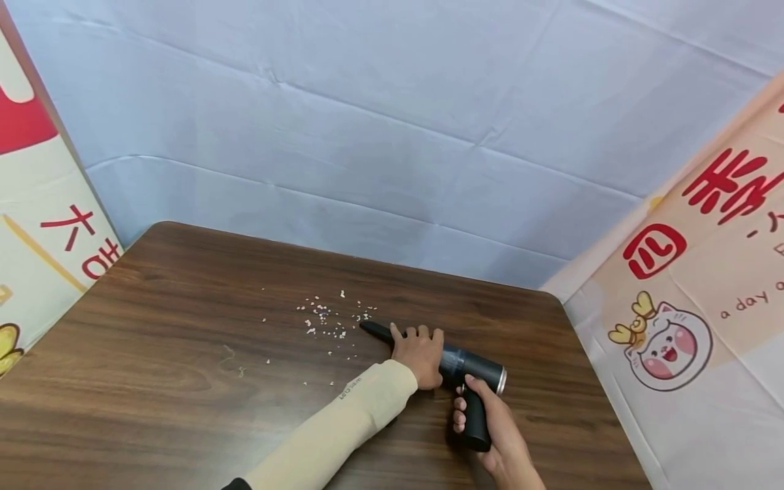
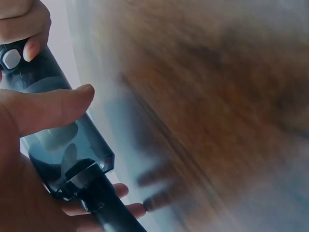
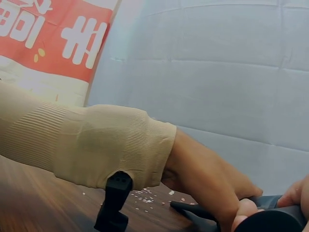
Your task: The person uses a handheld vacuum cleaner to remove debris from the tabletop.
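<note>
A black handheld vacuum cleaner [image 1: 484,369] with a clear dust cup lies low over the wooden table, its slim nozzle [image 1: 375,331] pointing left. My right hand [image 1: 503,429] grips the handle, thumb up near the body. Over the front of the body, my left hand [image 1: 419,357] holds it where the nozzle joins. The left wrist view has the left thumb [image 2: 58,110] across the dust cup [image 2: 55,140] and fingertips showing past the nozzle [image 2: 108,205]. Small white scraps [image 1: 321,310] are scattered just beyond the nozzle's tip.
The brown wooden table [image 1: 153,327] has rounded back corners. A pale cloth backdrop [image 1: 367,136] hangs behind it, with printed panels [image 1: 729,286] at both sides. A few stray scraps and thin strands [image 1: 228,354] lie toward the left and front. A cream sleeve [image 1: 343,422] covers the left forearm.
</note>
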Available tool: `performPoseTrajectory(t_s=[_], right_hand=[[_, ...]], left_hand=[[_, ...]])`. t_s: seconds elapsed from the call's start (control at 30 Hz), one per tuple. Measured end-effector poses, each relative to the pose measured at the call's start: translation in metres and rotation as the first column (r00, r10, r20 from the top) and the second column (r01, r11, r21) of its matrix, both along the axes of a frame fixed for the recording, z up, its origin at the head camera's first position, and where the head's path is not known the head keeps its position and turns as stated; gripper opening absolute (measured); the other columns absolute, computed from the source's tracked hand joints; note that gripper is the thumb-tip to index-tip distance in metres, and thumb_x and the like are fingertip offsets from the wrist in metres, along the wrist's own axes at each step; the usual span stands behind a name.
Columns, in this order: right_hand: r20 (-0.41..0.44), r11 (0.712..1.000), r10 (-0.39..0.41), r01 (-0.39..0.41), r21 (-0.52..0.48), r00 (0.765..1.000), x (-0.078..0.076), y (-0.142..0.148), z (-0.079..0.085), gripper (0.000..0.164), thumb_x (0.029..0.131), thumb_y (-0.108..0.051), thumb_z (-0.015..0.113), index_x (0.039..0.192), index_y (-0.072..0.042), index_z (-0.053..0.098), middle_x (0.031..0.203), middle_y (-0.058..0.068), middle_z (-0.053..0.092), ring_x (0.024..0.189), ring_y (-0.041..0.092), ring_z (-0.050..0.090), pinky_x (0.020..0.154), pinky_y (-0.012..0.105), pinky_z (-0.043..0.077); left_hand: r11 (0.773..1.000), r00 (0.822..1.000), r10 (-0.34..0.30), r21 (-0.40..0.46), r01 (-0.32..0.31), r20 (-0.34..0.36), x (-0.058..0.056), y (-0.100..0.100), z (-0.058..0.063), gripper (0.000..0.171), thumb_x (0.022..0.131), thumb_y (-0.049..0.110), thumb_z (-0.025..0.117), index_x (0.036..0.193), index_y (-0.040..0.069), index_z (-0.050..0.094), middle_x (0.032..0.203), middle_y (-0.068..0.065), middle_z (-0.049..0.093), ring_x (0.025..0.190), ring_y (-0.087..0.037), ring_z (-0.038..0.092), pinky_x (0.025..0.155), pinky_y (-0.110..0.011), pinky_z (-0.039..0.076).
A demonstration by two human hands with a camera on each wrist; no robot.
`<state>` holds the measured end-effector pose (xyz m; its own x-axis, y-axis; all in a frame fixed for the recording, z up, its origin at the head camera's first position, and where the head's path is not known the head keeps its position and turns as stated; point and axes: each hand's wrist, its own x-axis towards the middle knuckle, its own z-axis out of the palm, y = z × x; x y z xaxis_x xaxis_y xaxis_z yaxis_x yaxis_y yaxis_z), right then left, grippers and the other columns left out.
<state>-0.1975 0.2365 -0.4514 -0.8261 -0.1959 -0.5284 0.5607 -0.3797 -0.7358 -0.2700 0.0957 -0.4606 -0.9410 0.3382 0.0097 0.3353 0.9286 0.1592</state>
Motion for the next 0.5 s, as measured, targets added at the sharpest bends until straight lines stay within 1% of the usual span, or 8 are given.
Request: performPoseTrajectory(t_s=[0.23, 0.5], right_hand=[[-0.008, 0.998, -0.063, 0.063, 0.017, 0.998, 0.000, -0.012, -0.001, 0.042, 0.079, -0.032, 0.051, 0.101, 0.001, 0.035, 0.063, 0.002, 0.043, 0.048, 0.011, 0.043, 0.045, 0.022, 0.038], [-0.033, 0.995, -0.096, 0.096, -0.009, 0.995, 0.000, -0.019, -0.004, 0.042, 0.079, -0.031, 0.051, 0.101, 0.001, 0.035, 0.064, 0.003, 0.043, 0.048, 0.011, 0.044, 0.045, 0.022, 0.039]], left_hand=[[1.000, 1.000, -0.015, 0.017, 0.015, 0.011, -0.005, -0.005, -0.002, 0.060, 0.066, 0.043, 0.060, 0.116, 0.021, 0.036, 0.105, -0.005, 0.043, 0.099, -0.030, 0.040, 0.083, -0.060, 0.014], [0.999, 1.000, -0.027, 0.022, 0.027, 0.014, -0.010, -0.010, -0.004, 0.061, 0.065, 0.043, 0.061, 0.116, 0.021, 0.036, 0.103, -0.004, 0.043, 0.097, -0.029, 0.041, 0.084, -0.060, 0.012]])
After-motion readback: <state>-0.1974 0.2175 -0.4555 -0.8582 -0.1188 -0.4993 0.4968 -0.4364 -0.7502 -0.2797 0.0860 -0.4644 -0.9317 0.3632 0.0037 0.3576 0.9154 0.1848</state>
